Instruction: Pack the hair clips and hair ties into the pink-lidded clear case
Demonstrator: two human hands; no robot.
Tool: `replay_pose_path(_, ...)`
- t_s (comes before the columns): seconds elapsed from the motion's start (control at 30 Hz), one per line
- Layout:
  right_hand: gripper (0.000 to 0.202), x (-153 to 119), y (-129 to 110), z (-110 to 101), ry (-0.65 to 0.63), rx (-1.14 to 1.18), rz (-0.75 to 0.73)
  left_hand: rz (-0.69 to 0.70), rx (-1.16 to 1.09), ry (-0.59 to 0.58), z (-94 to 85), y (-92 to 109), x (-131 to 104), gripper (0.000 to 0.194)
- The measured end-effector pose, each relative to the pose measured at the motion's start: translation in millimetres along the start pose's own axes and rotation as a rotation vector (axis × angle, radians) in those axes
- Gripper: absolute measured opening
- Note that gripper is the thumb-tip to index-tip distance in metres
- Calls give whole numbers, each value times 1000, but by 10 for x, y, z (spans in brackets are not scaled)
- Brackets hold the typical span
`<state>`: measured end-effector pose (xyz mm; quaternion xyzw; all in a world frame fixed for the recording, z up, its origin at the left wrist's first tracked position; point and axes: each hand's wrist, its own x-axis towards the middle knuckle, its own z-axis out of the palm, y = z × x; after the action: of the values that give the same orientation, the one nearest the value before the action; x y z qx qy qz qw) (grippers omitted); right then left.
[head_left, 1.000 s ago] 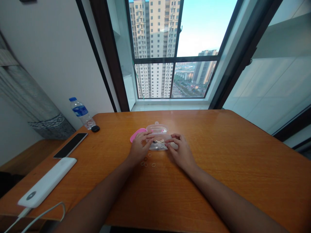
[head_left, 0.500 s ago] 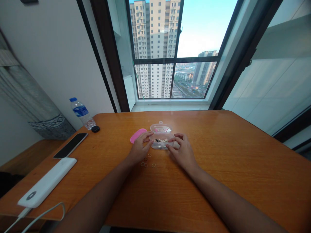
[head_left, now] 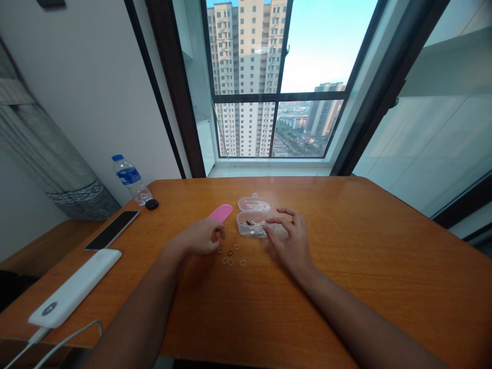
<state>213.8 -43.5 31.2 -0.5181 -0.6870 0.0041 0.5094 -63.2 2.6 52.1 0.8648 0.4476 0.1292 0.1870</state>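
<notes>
Holds right hand [head_left: 291,243] half open at clear case [head_left: 251,232]. Curls left hand [head_left: 200,237] nearly closed beside small rings [head_left: 230,250]; cannot tell if gripping anything.

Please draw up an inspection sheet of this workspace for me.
Surface: brown wooden table, no spill visible.
Main things: open clear box with small items inside; loose small rings; pink oval piece.
Clutter, left side: phone, white device, bottle, black round object.
Hands: left hand curled near the rings, grip unclear; right hand at the box, thumb and fingers apart.
Cables: white cable plugged into the white device, near left edge.
Surroundings: window beyond; curtain left; other people, nothing seen.
</notes>
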Motion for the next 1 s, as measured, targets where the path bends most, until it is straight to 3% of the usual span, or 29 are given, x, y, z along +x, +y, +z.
replay_pose_path(0.1, 11, -30, -68, -26, -22, 57, -77, -67, -57, -136, -36, -1, -34, 14)
replay_pose_path(0.27, 19, -73, -82, 4, -193, 191, -207, -116, -89, -229, -1, -22, -16, 14)
replay_pose_path(0.47, 20, -132, -48, 77, -651, 203, -310, -82, -7, -283, 74, -34, 26, 17)
replay_pose_path(0.53, 17, -158, -54, 91, -748, 169, -318, -49, 3, -266, 94, -16, 33, 16)
replay_pose_path(0.73, 18, -193, -91, 120, -808, 123, -297, 27, 43, -204, 149, 63, 53, 15)
replay_pose_path(1.0, 2, -191, -106, 133, -823, 147, -229, 95, 138, -123, 179, 108, 69, 13)
